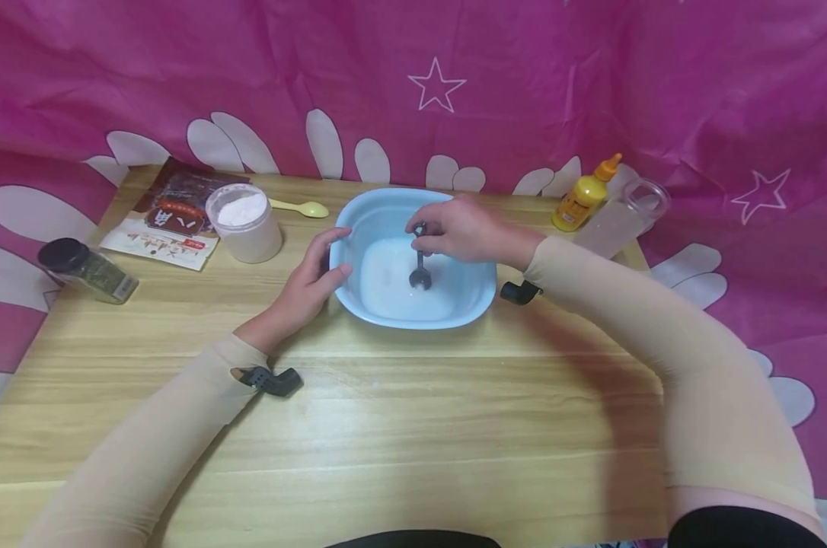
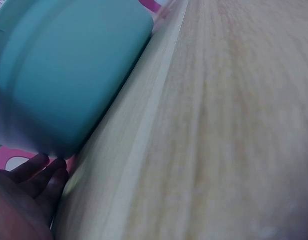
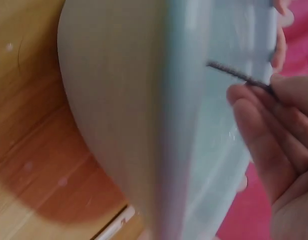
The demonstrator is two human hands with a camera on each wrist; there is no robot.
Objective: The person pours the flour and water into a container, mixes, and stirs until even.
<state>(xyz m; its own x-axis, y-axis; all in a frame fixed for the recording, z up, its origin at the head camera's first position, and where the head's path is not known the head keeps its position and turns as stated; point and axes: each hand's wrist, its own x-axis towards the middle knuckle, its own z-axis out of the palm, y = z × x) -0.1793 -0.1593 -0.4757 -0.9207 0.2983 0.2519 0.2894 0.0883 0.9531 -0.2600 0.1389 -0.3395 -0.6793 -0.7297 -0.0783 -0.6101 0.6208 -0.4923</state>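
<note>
A light blue plastic basin (image 1: 413,313) stands on the wooden table, with whitish liquid (image 1: 386,283) in its bottom. My left hand (image 1: 308,278) grips the basin's left side, thumb and forefinger at the rim. In the left wrist view, the fingers (image 2: 52,181) of that hand lie against the outer wall. Over the basin, my right hand (image 1: 464,230) pinches a small dark spoon (image 1: 420,262) by its handle, bowl pointing down at the liquid. The right wrist view shows the spoon's thin handle (image 3: 229,70) between thumb and fingers.
Left of the basin are an open jar of white powder (image 1: 252,228), a yellow spoon (image 1: 307,208), a printed packet (image 1: 170,221) and a tipped black-lidded spice jar (image 1: 94,272). A yellow squeeze bottle (image 1: 581,199) and a clear container (image 1: 615,224) stand back right. A pink curtain (image 1: 509,68) hangs behind.
</note>
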